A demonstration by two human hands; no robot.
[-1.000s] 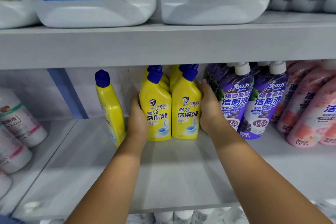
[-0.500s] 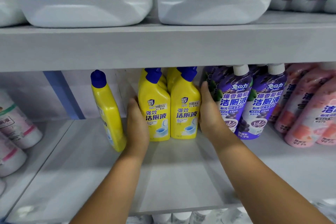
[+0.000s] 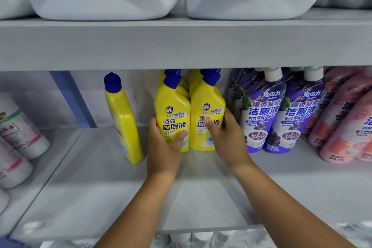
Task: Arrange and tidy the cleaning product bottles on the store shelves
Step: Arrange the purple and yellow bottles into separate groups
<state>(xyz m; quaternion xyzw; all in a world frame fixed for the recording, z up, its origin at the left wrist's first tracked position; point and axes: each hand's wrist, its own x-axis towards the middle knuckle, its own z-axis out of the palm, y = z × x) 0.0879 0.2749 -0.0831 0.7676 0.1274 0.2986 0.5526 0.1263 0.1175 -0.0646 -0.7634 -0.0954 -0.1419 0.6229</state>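
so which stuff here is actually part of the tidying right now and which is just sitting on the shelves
In the job:
- left hand on the left front yellow bottle
- right hand on the right front yellow bottle
- lone yellow bottle, standing apart

Just shelved:
- purple bottles
- pink bottles
- white jugs above

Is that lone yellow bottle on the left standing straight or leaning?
Leaning. The lone yellow bottle stands on its base, but its blue cap tilts left of it, apart from the upright pair beside it.

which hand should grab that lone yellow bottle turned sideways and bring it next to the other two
Left. The left hand grips the left front yellow bottle, right beside the sideways yellow bottle. The right hand holds the right front yellow bottle, and would have to cross over both.
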